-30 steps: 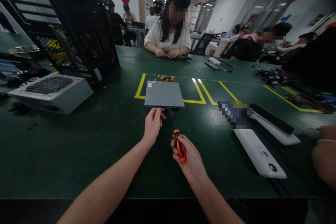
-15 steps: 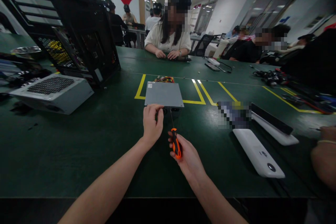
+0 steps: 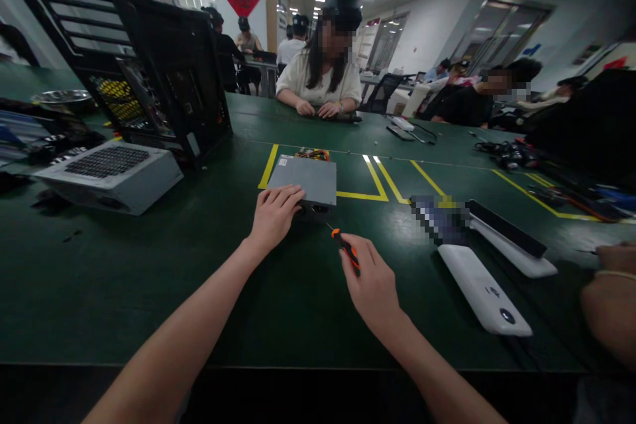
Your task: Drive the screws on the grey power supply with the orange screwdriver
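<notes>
A grey metal computer power supply (image 3: 312, 180) lies on the green table in front of me, its cable bundle (image 3: 313, 154) at the far side. My left hand (image 3: 275, 217) grips its near left corner, fingers over the top edge; the thumb is mostly hidden. In my right hand (image 3: 371, 275), closed round the handle, is an orange-and-black screwdriver (image 3: 336, 234). Its thin shaft points up and left, and the tip is a little short of the supply's near face, apart from it.
At the left stand a second power supply (image 3: 112, 175), an open black computer case (image 3: 163, 73) and a metal bowl (image 3: 64, 98). White devices (image 3: 484, 288) lie at the right, near another person's arm (image 3: 611, 298). A person (image 3: 320, 73) sits opposite. Yellow tape (image 3: 362, 197) marks the table.
The screwdriver has come away from the supply's near face, its handle now tilted right. My left hand has shifted left with more fingers over the top, and the supply has turned slightly.
</notes>
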{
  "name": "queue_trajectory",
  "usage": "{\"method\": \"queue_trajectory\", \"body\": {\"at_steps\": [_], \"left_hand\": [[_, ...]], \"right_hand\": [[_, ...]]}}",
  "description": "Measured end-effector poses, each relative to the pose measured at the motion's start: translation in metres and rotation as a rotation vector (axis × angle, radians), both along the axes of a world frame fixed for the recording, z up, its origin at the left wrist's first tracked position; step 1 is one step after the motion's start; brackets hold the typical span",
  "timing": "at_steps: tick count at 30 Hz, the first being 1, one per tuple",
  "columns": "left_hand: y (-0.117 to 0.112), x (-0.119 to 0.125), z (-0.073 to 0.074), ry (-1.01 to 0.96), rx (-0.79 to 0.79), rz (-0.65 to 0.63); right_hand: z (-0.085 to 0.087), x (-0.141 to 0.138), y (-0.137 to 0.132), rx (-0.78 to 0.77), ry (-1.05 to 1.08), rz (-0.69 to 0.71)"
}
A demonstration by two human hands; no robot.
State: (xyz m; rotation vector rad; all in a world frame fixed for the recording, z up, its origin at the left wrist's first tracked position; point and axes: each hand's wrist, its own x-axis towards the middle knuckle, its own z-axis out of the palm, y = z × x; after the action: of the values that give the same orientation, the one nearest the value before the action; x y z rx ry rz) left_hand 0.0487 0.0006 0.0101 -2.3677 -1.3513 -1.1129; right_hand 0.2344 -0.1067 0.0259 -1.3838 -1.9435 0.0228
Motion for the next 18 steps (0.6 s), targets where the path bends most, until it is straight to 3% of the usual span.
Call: {"method": "queue_trajectory", "body": {"at_steps": [4,10,15,18], "left_hand": [[0.002,-0.011,0.002,0.012,0.022,0.052],[0.002,-0.025,0.002,0.009,0.045,0.095],[0.005,-0.028,-0.006,0.039,0.083,0.07],[0.007,-0.027,-0.011,0.029,0.086,0.042]], "right_hand": [[0.01,-0.011,0.005,0.131,-0.346,0.012],[0.016,-0.035,0.003,0.09,-0.446,0.095],[0.016,-0.034,0.012,0.431,-0.617,0.297],[0.013,-0.029,0.019,0.501,-0.545,0.295]]}}
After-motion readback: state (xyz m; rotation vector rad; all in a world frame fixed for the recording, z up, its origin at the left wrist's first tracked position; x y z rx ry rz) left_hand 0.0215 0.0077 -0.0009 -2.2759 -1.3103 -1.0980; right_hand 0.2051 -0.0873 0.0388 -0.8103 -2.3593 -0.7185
